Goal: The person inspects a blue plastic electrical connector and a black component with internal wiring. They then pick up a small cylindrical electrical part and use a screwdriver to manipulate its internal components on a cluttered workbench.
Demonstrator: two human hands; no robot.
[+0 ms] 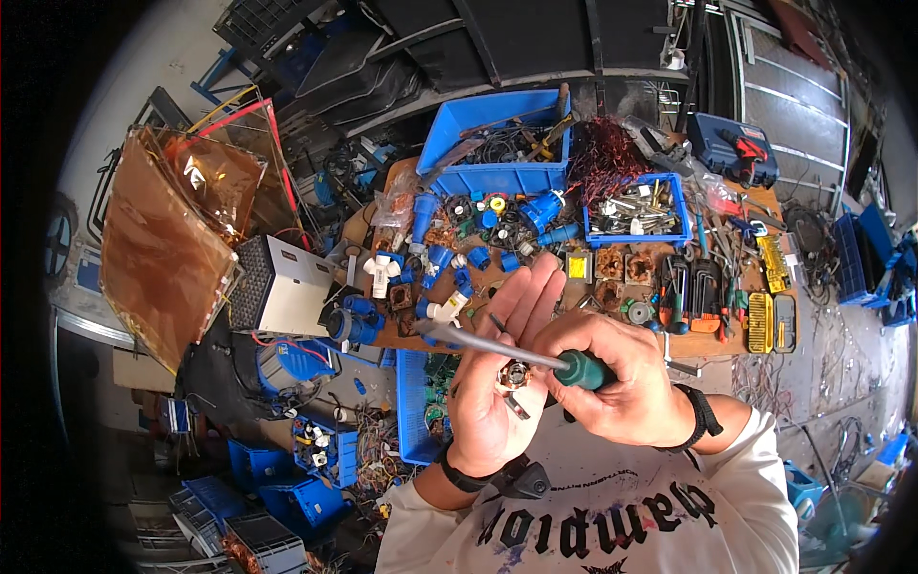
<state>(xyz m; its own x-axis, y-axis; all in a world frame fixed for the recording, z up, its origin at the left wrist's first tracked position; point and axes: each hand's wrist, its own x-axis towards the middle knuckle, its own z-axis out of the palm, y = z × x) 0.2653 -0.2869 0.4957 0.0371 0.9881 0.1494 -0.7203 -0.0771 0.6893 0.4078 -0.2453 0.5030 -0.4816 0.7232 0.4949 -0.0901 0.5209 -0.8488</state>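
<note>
My right hand (617,373) is wrapped round the green handle of a screwdriver (581,370). Its long metal shaft points left, across my left hand (492,411), and looks wide and blurred at the tip. That left hand is cupped palm up, its fingers stretched away from me. It holds a small round metal part with a copper-coloured ring (514,373), and flat dark prongs stick out of it. The screwdriver's shaft passes just above this part; whether they touch, I cannot tell. Both hands are raised in front of my chest, at the near edge of the wooden table (708,342).
Blue plugs and sockets (440,258) crowd the table. Behind them stand a large blue crate (507,177) and a smaller blue tray of metal pins (639,210). Screwdrivers and hex keys (703,292) lie at right, beside yellow bit cases (760,320). A white box (296,287) stands left.
</note>
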